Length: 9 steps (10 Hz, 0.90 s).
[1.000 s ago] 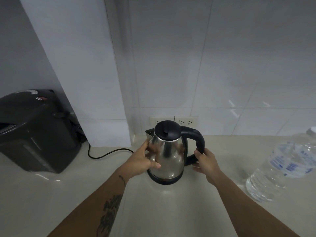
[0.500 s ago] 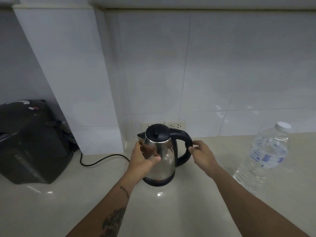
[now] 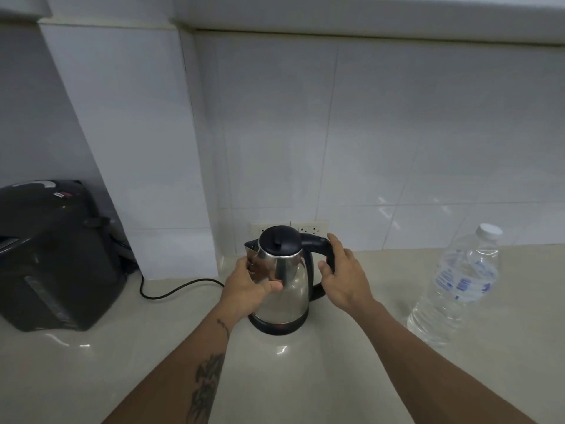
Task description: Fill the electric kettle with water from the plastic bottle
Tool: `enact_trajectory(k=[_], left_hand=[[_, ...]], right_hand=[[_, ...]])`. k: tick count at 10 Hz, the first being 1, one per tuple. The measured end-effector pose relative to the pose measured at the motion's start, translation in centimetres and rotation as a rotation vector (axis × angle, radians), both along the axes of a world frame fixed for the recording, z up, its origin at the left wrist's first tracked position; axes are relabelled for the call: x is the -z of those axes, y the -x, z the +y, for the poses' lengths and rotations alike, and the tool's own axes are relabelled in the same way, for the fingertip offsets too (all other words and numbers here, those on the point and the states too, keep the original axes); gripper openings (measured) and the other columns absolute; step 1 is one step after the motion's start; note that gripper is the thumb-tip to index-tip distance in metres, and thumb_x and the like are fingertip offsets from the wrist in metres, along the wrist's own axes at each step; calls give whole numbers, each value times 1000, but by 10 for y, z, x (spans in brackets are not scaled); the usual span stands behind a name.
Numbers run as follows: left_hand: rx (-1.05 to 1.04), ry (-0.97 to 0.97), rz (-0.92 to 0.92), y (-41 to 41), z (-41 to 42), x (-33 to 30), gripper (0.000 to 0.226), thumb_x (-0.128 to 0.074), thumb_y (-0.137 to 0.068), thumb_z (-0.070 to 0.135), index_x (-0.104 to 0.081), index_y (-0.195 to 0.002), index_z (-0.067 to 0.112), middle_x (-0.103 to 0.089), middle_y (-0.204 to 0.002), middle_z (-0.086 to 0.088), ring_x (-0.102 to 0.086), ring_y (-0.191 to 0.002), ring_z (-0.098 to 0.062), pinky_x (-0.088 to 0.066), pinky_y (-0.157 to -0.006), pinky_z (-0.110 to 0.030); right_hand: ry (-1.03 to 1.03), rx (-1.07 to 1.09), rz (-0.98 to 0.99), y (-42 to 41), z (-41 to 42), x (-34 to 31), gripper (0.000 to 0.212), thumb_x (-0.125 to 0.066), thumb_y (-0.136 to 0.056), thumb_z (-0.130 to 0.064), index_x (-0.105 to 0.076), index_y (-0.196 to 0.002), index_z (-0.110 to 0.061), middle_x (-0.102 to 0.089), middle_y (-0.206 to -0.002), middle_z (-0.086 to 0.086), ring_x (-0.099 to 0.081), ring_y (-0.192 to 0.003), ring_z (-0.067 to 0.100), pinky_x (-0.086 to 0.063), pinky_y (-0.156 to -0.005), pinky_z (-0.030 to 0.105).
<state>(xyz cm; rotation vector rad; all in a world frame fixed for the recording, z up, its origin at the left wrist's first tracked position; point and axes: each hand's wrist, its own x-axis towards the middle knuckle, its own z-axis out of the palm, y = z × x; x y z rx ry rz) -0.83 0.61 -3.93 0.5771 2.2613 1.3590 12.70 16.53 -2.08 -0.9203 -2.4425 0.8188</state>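
1. The stainless-steel electric kettle (image 3: 279, 286) is standing upright on the pale countertop (image 3: 305, 377), near the back wall and just in front of the wall sockets (image 3: 308, 229). Its black lid (image 3: 279, 241) is sitting closed on top.
2. The left hand (image 3: 247, 289) is cupping the steel body on the spout side, with the thumb lying across the front of the metal. The grasp is wide and looks like a steadying hold, not a lift.
3. The right hand (image 3: 342, 273) is resting against the outside of the black handle (image 3: 321, 249), fingers spread over the top and outer curve. Whether the fingers are wrapping fully around it I cannot tell; they appear loosely open.
4. The plastic water bottle (image 3: 458, 286) is standing upright on the countertop well to the right of the kettle, apart from both hands. Its white cap (image 3: 490, 230) is screwed on, and it looks nearly full of water.
5. Judging progress: the task is barely starting. Nothing is being poured, the lid is shut, and the bottle is sealed and untouched.
6. What is remaining, as I read it: opening the kettle lid, uncapping the bottle, tipping water into the kettle, then closing up.
7. A black countertop appliance (image 3: 55, 255) is sitting at the far left, with a black cord (image 3: 180, 286) trailing across the countertop towards the kettle; neither is getting in the way.
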Motion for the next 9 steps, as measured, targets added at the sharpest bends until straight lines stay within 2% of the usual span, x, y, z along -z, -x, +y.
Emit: enact_trajectory(k=[1, 3, 4, 5, 6, 7, 8, 9], left_hand=[[-4, 7, -3, 1, 0, 2, 79, -90, -69, 33, -45, -133, 26, -57, -122, 9, -56, -121, -20, -45, -107, -43], [5, 28, -27, 2, 1, 4, 78, -89, -72, 34, -43, -135, 25, -55, -123, 9, -54, -127, -23, -42, -107, -42], [18, 49, -20, 0, 1, 4, 78, -87, -74, 34, -43, -137, 25, -54, -128, 9, -52, -130, -23, -40, -109, -43], [40, 33, -17, -1, 1, 4, 75, -86, -76, 32, -44, -137, 26, -56, -138, 5, -51, -132, -22, -40, -108, -41], [41, 49, -6, -5, -1, -2, 73, -83, -78, 32, -44, -139, 25, -56, -140, 5, -51, -132, -22, -41, -107, -41], [52, 111, 63, -8, -9, 0, 66, -79, -81, 32, -48, -139, 25, -57, -140, 5, -54, -127, -20, -44, -101, -33], [125, 193, 151, -19, -31, -9, 63, -73, -87, 31, -47, -143, 23, -55, -143, 3, -52, -129, -20, -41, -97, -29], [161, 219, 223, -30, -53, -27, 61, -66, -94, 30, -44, -148, 14, -49, -149, -4, -46, -137, -24, -33, -94, -23]], right_hand=[[-88, -12, -51, -3, -2, -1, 70, -55, -98, -34, -19, -158, -34, -53, -135, 8, -55, -120, 30, -49, -97, 42], [-244, -124, -314, -8, 10, -21, 82, -56, -94, -43, -6, -159, -37, -59, -123, 9, -62, -105, 31, -54, -88, 43], [-108, -130, -276, -10, 7, -23, 83, -56, -96, -40, -5, -161, -30, -54, -140, 11, -57, -122, 33, -48, -102, 44], [77, -81, -143, -17, 0, -21, 80, -56, -99, -33, -8, -162, -23, -46, -154, 9, -46, -139, 33, -38, -114, 44], [176, -44, -101, -25, -11, -21, 69, -53, -102, -25, -16, -160, -19, -47, -154, 11, -45, -141, 33, -36, -112, 39], [215, -40, -100, -36, -15, -20, 57, -51, -103, -22, -29, -156, -21, -50, -151, 11, -47, -138, 32, -37, -108, 36], [221, -25, -165, -47, -23, -24, 56, -49, -105, -25, -30, -157, -18, -45, -156, 11, -41, -144, 31, -33, -113, 36], [201, -8, -207, -53, -34, -35, 56, -45, -106, -27, -28, -158, -16, -39, -160, 10, -36, -147, 30, -30, -116, 37]])
